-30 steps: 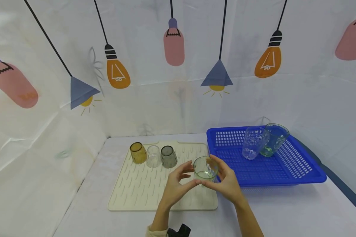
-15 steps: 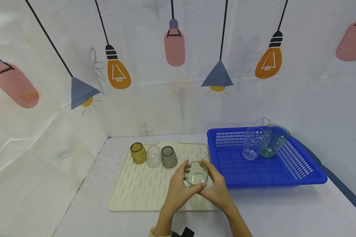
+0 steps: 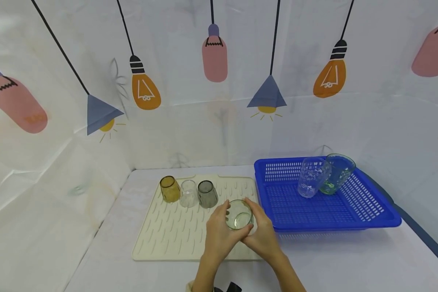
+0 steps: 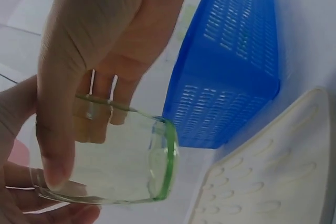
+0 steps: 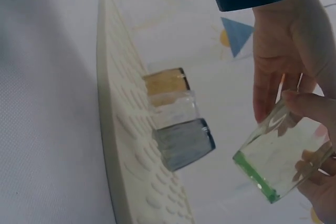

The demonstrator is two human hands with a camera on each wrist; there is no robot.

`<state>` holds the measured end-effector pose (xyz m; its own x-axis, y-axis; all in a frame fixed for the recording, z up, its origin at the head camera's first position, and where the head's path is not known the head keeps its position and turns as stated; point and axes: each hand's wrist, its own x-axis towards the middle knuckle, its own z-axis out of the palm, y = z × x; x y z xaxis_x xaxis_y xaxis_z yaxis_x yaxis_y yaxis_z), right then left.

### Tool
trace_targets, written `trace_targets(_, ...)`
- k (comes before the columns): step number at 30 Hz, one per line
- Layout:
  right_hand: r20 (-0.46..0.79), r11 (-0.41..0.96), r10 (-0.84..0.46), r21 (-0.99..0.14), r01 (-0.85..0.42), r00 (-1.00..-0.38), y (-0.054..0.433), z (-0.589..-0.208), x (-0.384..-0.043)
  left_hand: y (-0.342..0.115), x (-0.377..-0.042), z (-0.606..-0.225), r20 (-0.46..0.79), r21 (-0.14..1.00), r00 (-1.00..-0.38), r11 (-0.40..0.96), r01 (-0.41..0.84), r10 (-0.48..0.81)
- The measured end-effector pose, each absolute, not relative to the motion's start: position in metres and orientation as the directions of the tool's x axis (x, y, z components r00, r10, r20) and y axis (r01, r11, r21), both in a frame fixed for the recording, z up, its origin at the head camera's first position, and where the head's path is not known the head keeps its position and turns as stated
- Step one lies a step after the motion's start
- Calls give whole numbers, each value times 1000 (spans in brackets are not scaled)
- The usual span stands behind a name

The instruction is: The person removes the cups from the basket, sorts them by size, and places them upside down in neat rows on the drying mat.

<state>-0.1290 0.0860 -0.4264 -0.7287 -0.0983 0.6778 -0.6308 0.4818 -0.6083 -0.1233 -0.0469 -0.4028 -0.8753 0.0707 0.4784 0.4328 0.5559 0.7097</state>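
Note:
Both hands hold one clear glass (image 3: 239, 215) with a pale green tint, above the front right part of the cream drying mat (image 3: 168, 243). My left hand (image 3: 220, 237) grips its left side and my right hand (image 3: 261, 235) its right side, thumbs at the near wall. In the left wrist view, the thick green base of the glass (image 4: 167, 161) stands apart from the mat. Along the mat's back left sit an amber glass (image 3: 170, 189), a clear glass (image 3: 188, 194) and a smoky grey glass (image 3: 207, 194), in a row.
A blue plastic basket (image 3: 328, 224) stands to the right of the mat. Inside it lean a clear textured glass (image 3: 311, 178) and a taller green-tinted glass (image 3: 336, 174). A white sheet (image 3: 190, 134) printed with lamps hangs behind the white table (image 3: 336, 263).
Both hands have brought the green-tinted glass left and slightly nearer, away from the basket's edge to over the mat. In the last half second it moved only a little. The other glasses stayed put.

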Motion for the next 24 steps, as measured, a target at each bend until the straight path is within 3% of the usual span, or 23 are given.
trace_targets(6,696,492,-130,-573,-656,-706,90,-427,-129,-48,-127,-411,537,734,-843,496,464,-6)
trace_targets(11,718,453,-160,-556,-696,-677,98,-429,-130,-54,-129,-415,514,787,-857,415,456,-34)
trace_targets(24,657,422,-152,-632,-650,-738,110,-435,-129,-70,-130,-421,445,887,-891,176,426,-89)
